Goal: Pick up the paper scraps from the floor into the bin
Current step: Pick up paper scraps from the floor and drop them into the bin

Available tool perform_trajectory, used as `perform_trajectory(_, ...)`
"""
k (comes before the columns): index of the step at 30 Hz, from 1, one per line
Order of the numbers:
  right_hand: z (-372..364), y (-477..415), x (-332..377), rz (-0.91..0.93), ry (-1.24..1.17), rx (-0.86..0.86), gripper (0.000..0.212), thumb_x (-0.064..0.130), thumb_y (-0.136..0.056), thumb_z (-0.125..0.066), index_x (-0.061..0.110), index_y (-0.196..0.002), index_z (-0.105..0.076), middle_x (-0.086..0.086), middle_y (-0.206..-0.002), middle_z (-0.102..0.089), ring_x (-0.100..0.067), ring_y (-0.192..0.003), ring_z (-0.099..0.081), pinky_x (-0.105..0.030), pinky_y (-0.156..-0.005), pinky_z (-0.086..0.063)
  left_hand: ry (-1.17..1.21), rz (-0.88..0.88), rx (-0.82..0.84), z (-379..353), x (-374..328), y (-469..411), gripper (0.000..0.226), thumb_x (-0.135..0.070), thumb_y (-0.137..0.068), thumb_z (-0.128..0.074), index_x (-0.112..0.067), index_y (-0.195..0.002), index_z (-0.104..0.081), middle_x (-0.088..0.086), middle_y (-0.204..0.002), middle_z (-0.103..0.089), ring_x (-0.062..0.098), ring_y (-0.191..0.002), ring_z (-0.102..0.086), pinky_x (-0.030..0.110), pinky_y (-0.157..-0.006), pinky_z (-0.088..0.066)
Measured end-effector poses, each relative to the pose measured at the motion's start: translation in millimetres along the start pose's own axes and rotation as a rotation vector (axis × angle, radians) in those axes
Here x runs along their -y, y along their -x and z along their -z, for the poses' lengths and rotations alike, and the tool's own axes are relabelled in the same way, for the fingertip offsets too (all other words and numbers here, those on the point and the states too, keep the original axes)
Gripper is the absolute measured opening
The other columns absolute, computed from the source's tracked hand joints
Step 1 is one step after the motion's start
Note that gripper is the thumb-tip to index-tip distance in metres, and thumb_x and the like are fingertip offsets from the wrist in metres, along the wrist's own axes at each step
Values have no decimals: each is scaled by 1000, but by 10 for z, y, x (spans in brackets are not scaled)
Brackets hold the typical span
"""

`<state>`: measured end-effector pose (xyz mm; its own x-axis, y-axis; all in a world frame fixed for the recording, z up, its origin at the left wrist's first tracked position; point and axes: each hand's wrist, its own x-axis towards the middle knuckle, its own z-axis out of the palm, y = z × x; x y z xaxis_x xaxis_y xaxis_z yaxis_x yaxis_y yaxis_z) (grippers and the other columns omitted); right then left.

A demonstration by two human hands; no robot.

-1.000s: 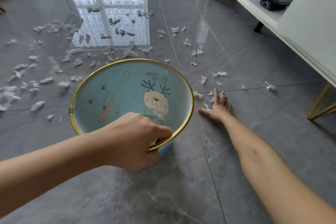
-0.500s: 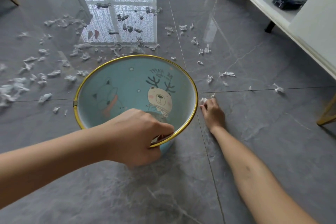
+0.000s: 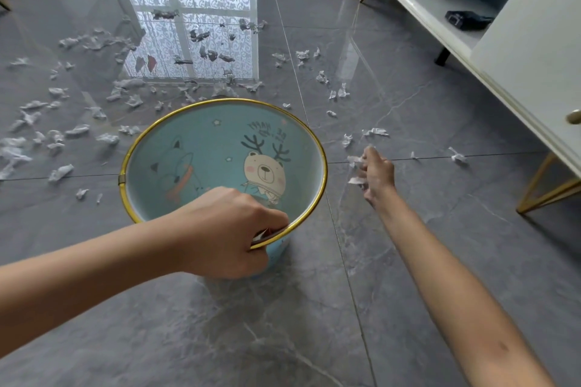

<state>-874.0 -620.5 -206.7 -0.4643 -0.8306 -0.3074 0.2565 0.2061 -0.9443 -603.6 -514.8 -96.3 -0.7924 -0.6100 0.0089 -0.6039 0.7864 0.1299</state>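
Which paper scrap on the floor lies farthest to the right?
The lone crumpled scrap nearest the cabinet's gold leg; all others lie closer to the bin, and it sits right of the right hand.

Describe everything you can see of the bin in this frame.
The bin is a round, light blue pail with a thin gold rim that carries a small clasp. A cartoon antlered bear, a fox, stars and lettering show on its inner wall. It stands mouth up on the grey tiled floor; its contents are unclear. The left hand grips its near rim. The right hand, holding paper scraps, is beside it, not touching.
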Motion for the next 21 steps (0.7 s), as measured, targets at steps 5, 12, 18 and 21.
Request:
perform_trajectory(5,-537,665,942,87,-244,468,37,10,-93,-39,19,-58,-33,11,-37,-24,-2,-30,-17,-11,-31,-12,-26,13,-28,-19,-12,10,18,-38,-63,-43,-22,-71,-38,-4,-47,-30,18,-47,-32,15,-42,-16)
perform_trajectory(12,-1144,1302,1193,329,500,813,43,24,-98,-37,17,-57,-43,9,-44,-41,-6,-35,-34,-17,-39,-29,-52,27,-21,-3,-49,18,19,-37,-65,-44,-21,-75,-43,-1,-52,-36,26,-56,-35,23,-45,-24)
perform_trajectory(18,-977,1406,1166,298,947,1132,59,39,-101,-13,12,-108,-65,-8,-107,-70,-12,-105,-60,-26,-96,-33,-132,44,-39,47,-74,78,19,-39,-77,-47,-25,-88,-53,-2,-77,-63,24,-61,-48,25,-53,-33)
perform_trajectory(21,-919,1450,1105,402,777,973,30,26,-98,-44,11,-114,-64,-2,-81,-74,-11,-94,-66,-17,-85,-48,-187,48,-30,28,-39,215,28,-48,-76,-50,-26,-93,-53,-4,-87,-64,24,-75,-61,25,-50,-26)
